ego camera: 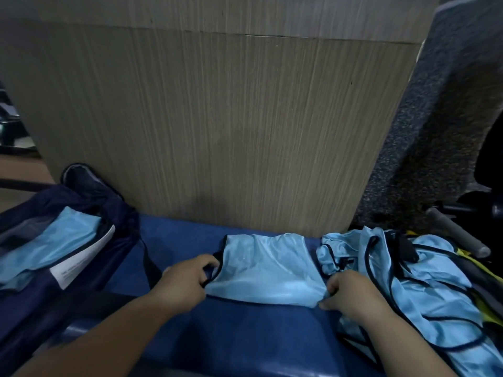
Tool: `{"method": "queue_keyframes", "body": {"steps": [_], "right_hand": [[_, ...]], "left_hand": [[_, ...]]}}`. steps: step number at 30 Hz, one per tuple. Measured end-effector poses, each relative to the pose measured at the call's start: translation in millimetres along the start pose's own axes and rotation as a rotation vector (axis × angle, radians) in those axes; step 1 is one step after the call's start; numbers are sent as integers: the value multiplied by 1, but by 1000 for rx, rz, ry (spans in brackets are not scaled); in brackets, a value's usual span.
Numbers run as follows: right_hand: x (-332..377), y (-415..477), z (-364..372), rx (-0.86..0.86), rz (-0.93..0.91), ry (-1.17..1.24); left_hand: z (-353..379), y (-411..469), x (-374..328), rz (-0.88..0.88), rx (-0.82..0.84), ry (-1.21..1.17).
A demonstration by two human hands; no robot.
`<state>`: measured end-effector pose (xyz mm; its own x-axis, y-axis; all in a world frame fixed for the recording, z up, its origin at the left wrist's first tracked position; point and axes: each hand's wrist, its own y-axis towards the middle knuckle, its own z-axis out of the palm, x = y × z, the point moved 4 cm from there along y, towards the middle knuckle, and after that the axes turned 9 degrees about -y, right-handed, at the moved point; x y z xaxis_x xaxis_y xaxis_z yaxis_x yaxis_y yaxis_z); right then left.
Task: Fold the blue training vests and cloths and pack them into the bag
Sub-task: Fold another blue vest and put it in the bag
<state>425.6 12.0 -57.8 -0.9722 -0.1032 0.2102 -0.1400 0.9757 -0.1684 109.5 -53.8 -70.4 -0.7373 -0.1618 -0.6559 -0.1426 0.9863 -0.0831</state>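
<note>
A folded light-blue vest [265,270] with black trim lies flat on the blue padded surface [245,336]. My left hand [185,281] pinches its left edge at the black trim. My right hand [351,292] pinches its lower right corner. To the right sits a loose heap of light-blue vests [402,284] with black edging. At the left stands an open navy bag [54,273]; light-blue cloth [57,240] and a white printed sheet [81,259] lie inside it.
A tall wood-grain panel [231,126] rises right behind the blue surface. A grey speckled upholstered piece [435,118] leans at the right. A grey bar [457,232] and a strip of yellow fabric [479,268] show beyond the heap.
</note>
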Motion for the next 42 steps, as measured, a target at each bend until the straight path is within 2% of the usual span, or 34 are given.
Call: {"method": "queue_keyframes", "body": {"steps": [2, 5, 7, 9, 11, 12, 13, 14, 15, 17, 18, 20, 22, 26, 29, 30, 32, 33, 34, 37, 40, 42], "right_hand": [[3, -3, -2, 115, -35, -167], [11, -6, 7, 303, -81, -443], [11, -7, 10, 304, -85, -503], [11, -8, 1, 133, -62, -375], [15, -9, -11, -180, -42, -159], [21, -10, -12, -333, -75, -67], [29, -10, -9, -450, -150, 7], [38, -9, 0, -487, -246, 50], [48, -8, 13, -447, -344, 59], [61, -5, 47, -179, -442, 34], [58, -2, 62, -35, -405, -36], [49, 3, 72, 113, -327, -163], [42, 6, 66, 106, -246, -246], [39, 11, 50, -47, -176, -333], [63, -6, 36, -439, -391, -210], [71, -12, 36, -516, -480, -144], [88, -20, 43, -306, -544, -26], [91, -22, 52, -134, -508, 2], [92, -24, 57, -58, -485, -34], [79, -20, 50, -73, -385, -186], [61, -16, 35, -81, -303, -227], [54, -16, 26, -95, -279, -261]], "left_hand": [[0, 1, 2, -29, 67, 50], [9, -2, 1, -71, 263, 175], [11, -2, -6, -38, 314, 280], [4, 3, -19, 42, 104, 278], [3, 8, -34, 168, -153, 111], [9, 10, -40, 234, -196, 30], [19, 13, -46, 292, -169, -9], [31, 17, -50, 345, -97, 5], [45, 20, -51, 389, -17, 64], [68, 26, -44, 377, 155, 244], [73, 28, -34, 324, 206, 317], [72, 31, -16, 204, 224, 385], [67, 31, -5, 111, 230, 428], [58, 20, -6, 44, 248, 500], [56, 12, -18, 55, 190, 532], [56, 11, -22, 62, 171, 523], [55, 12, -28, 71, 139, 459], [54, 14, -31, 72, 129, 411], [51, 15, -34, 74, 117, 360], [38, 21, -34, 85, 47, 274], [25, 26, -22, 83, -96, 213], [25, 32, -15, 91, -123, 145]]}}
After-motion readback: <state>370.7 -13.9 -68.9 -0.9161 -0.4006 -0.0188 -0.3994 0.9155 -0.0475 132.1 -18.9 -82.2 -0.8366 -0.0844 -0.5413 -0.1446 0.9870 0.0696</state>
